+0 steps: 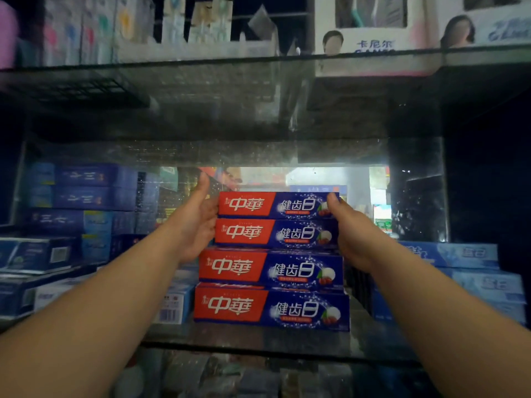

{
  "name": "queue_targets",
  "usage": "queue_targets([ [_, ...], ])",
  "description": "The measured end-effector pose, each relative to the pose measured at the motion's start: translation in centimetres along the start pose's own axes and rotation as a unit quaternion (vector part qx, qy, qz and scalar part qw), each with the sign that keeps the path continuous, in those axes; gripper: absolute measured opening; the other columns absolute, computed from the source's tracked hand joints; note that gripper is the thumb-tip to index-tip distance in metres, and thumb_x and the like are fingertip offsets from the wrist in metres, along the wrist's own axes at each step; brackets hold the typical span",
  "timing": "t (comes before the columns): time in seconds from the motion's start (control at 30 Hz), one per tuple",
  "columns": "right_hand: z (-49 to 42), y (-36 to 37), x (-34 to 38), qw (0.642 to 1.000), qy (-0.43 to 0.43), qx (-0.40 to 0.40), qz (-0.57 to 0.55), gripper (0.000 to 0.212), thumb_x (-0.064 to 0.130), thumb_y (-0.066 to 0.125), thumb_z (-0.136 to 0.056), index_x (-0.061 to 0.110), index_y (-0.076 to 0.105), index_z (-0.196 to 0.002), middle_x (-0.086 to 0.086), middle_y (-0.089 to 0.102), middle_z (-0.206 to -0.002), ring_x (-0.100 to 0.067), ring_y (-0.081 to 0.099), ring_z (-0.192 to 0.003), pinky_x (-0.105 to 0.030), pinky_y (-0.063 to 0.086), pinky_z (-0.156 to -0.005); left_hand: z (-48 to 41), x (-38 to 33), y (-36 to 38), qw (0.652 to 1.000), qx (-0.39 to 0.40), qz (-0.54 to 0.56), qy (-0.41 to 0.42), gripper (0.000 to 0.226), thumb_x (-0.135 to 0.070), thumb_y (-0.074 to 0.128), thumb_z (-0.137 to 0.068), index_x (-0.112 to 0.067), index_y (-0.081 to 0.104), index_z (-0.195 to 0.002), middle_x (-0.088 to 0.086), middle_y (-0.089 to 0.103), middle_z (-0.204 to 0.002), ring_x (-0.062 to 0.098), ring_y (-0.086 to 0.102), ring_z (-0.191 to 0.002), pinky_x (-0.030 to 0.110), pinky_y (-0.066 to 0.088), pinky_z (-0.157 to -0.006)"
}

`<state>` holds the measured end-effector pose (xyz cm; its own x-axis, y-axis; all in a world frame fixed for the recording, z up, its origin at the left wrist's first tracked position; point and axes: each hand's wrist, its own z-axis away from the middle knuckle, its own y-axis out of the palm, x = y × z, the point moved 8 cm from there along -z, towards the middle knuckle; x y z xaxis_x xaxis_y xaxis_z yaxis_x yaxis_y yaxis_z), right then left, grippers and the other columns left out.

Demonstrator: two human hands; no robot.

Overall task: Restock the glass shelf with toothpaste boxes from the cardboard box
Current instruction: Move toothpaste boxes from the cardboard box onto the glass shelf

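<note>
glossy printed card toothpaste boxes [275, 234], dusty speckled glass shelf [258, 340]

Four red-blue toothpaste boxes [274, 259], stacked, glass shelf [258, 341]

A small shop, seen at its toiletries shelving.
We face tiered glass shelves [258, 344] packed with retail stock: identical red-and-blue toothpaste boxes [273, 307] stacked at 6 o'clock, dark blue cartons [83, 191] piled at 9 o'clock, pale blue boxes [465, 254] at 3 o'clock, packaged toothbrushes [86, 33] and a printed display carton [373, 44] towards 12 o'clock, and a barcode label [169, 314] at 7 o'clock.
</note>
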<state>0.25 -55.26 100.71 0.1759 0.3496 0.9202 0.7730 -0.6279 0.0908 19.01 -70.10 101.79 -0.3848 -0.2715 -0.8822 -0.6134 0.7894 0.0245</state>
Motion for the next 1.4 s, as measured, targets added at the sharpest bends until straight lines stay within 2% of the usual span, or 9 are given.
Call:
queue_targets([
  [0.23, -1.1, 0.4, -0.2, 0.999, -0.01, 0.022, 0.036, 0.045, 0.053, 0.045, -0.094, 0.022, 0.048, -0.126, -0.009, 0.07, -0.112, -0.03, 0.072, -0.092, -0.052, 0.056, -0.083, -1.0, 0.2, -1.7, 1.0, 0.0, 0.006, -0.019, 0.079, -0.079, 0.025, -0.08, -0.018, 0.063, -0.111, 0.006, 0.071, -0.114, 0.025, 0.062, -0.113, 0.043, 0.042, -0.103],
  [0.33, -1.0, 0.5, -0.2, 0.996, -0.016, 0.025, 0.083, 0.057, 0.054, 0.051, -0.091, 0.028, 0.036, -0.14, -0.005, 0.066, -0.121, -0.027, 0.072, -0.093, -0.046, 0.059, -0.075, -1.1, 1.2, -2.3, 0.999, 0.009, 0.019, -0.026, 0.092, -0.083, 0.032, -0.073, -0.017, 0.054, -0.132, 0.005, 0.067, -0.123, 0.024, 0.059, -0.119, 0.046, 0.036, -0.109],
  [0.43, -0.2, 0.7, 0.6, 0.991, -0.031, 0.023, 0.132, 0.063, 0.055, 0.047, -0.093, 0.029, 0.026, -0.146, -0.001, 0.057, -0.132, -0.015, 0.067, -0.088, -0.032, 0.054, -0.062, -0.8, 0.7, -2.4, 1.0, 0.011, -0.01, -0.006, 0.089, -0.087, 0.034, -0.066, -0.028, 0.061, -0.126, -0.003, 0.061, -0.132, 0.021, 0.048, -0.129, 0.055, 0.022, -0.115],
  [0.5, 0.8, 0.6, 1.7, 0.986, -0.046, 0.01, 0.161, 0.052, 0.052, 0.039, -0.097, 0.029, 0.031, -0.142, 0.01, 0.06, -0.115, 0.001, 0.057, -0.07, -0.021, 0.046, -0.054, -0.4, -0.2, -2.2, 1.0, 0.018, -0.015, 0.015, 0.083, -0.087, 0.029, -0.07, -0.033, 0.065, -0.12, -0.006, 0.059, -0.134, 0.021, 0.046, -0.131, 0.057, 0.02, -0.114],
  [0.6, 2.9, 0.3, 3.4, 0.979, -0.075, -0.006, 0.19, 0.044, 0.054, 0.031, -0.098, 0.033, 0.037, -0.136, 0.024, 0.046, -0.082, 0.004, 0.045, -0.055, -0.015, 0.036, -0.049, 0.6, -1.0, -1.7, 0.998, 0.04, -0.02, 0.035, 0.083, -0.086, 0.023, -0.073, -0.034, 0.062, -0.123, -0.008, 0.059, -0.134, 0.022, 0.045, -0.133, 0.056, 0.022, -0.114],
  [0.77, 4.2, -0.8, 0.5, 0.982, -0.032, -0.007, 0.186, 0.057, 0.065, 0.033, -0.091, 0.03, 0.039, -0.136, 0.021, 0.052, -0.09, 0.0, 0.051, -0.071, -0.027, 0.039, -0.071, 2.3, 1.3, -1.9, 0.997, 0.046, -0.045, 0.033, 0.091, -0.092, 0.03, -0.066, -0.037, 0.051, -0.135, -0.012, 0.051, -0.142, 0.019, 0.04, -0.136, 0.053, 0.022, -0.114],
  [0.87, 3.6, -0.7, -3.0, 0.986, 0.021, 0.016, 0.164, 0.076, 0.078, 0.044, -0.078, 0.036, 0.033, -0.141, 0.005, 0.065, -0.117, -0.02, 0.069, -0.095, -0.041, 0.053, -0.085, 2.9, 3.9, -2.5, 0.999, 0.023, -0.043, -0.003, 0.097, -0.094, 0.037, -0.062, -0.037, 0.043, -0.14, -0.007, 0.051, -0.142, 0.026, 0.045, -0.133, 0.056, 0.028, -0.111],
  [1.0, 2.3, -1.0, -4.8, 0.984, 0.016, 0.019, 0.175, 0.11, 0.095, 0.052, -0.047, 0.054, 0.015, -0.142, 0.006, 0.044, -0.148, -0.028, 0.052, -0.126, -0.055, 0.041, -0.104, 3.5, 4.5, -1.5, 0.998, 0.053, -0.019, -0.016, 0.08, -0.079, 0.025, -0.08, -0.029, 0.047, -0.137, 0.002, 0.064, -0.128, 0.026, 0.062, -0.116, 0.051, 0.042, -0.101],
  [1.4, 1.4, -1.2, -4.8, 0.983, -0.014, -0.053, 0.175, 0.063, 0.068, 0.034, -0.09, 0.044, 0.02, -0.146, -0.004, 0.052, -0.137, -0.03, 0.061, -0.111, -0.054, 0.049, -0.095, 3.7, 3.8, -0.3, 0.997, 0.055, 0.016, -0.059, 0.064, -0.067, 0.029, -0.088, -0.022, 0.055, -0.126, 0.008, 0.07, -0.115, 0.027, 0.068, -0.105, 0.046, 0.05, -0.09],
])
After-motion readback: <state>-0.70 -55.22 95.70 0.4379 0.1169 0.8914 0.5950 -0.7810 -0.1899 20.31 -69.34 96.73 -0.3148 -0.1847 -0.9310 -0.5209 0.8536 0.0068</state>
